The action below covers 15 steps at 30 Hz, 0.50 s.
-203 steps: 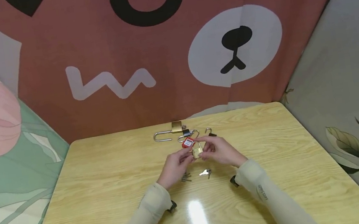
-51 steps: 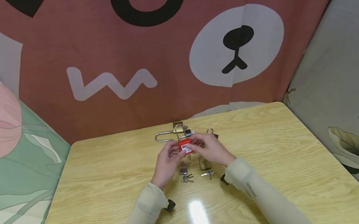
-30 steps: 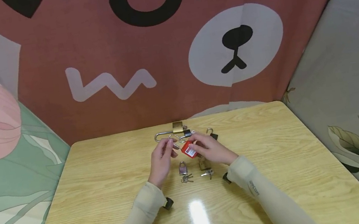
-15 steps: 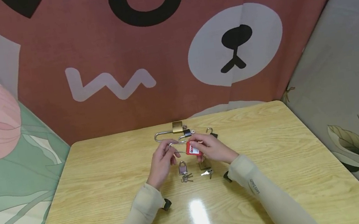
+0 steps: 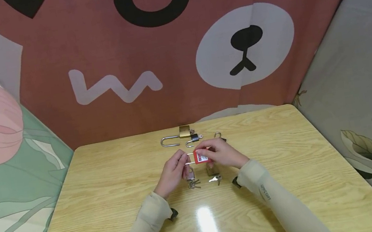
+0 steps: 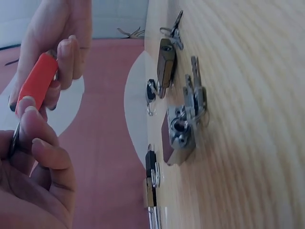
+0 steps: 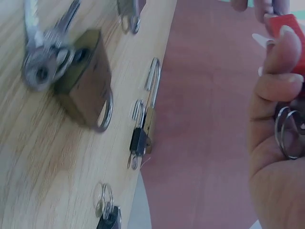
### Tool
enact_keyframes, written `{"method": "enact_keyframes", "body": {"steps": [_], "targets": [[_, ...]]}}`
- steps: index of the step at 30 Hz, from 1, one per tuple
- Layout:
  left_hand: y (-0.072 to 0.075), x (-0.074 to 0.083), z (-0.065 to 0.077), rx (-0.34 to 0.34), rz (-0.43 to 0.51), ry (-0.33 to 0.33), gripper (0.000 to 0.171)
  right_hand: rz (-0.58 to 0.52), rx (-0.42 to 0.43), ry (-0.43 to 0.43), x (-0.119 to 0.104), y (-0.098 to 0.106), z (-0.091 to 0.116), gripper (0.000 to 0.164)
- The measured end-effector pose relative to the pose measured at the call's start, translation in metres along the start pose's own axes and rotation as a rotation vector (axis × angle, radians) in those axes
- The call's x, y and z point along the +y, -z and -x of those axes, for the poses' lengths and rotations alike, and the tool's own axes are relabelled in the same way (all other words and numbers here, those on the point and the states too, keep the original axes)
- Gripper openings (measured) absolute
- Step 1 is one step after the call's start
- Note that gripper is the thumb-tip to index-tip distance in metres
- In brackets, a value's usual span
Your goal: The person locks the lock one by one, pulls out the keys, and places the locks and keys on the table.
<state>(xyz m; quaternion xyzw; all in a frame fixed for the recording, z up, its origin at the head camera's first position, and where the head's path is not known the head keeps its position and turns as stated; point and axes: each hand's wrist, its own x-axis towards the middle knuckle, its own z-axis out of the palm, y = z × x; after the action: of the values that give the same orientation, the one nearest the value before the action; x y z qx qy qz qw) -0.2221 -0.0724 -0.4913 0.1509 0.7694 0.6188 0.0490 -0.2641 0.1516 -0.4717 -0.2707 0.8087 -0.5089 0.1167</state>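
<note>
We saw the left hand [image 5: 172,172] pinching the shackle [image 5: 190,163] and the right hand [image 5: 223,153] gripping the body of the red padlock [image 5: 201,156], raised off the table [image 5: 111,195], closer to its far edge. We judged the split grip steadied both parts. The long-shackle padlock [image 5: 184,131] lay by that edge, seemingly leaving working room.

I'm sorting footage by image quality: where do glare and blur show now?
Head view: a streak of white glare on the pale wooden table, while the red plastic padlock looks fairly clear; left wrist: silver metal keys right of centre look soft; right wrist: the rectangular brass padlock looks smeared.
</note>
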Motion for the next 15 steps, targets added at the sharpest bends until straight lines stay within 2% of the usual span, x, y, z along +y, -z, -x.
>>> {"method": "enact_keyframes", "body": {"steps": [4,15], "targets": [[-0.0025,-0.0011,0.0004,-0.038,0.005,0.012,0.029,0.010,-0.025,0.015,-0.0018,-0.0021,-0.0019,0.023],[-0.0070,-0.0001,0.0011,-0.064,0.003,0.010,0.026,0.003,-0.030,0.011,-0.0031,-0.0029,-0.0021,0.022]]}}
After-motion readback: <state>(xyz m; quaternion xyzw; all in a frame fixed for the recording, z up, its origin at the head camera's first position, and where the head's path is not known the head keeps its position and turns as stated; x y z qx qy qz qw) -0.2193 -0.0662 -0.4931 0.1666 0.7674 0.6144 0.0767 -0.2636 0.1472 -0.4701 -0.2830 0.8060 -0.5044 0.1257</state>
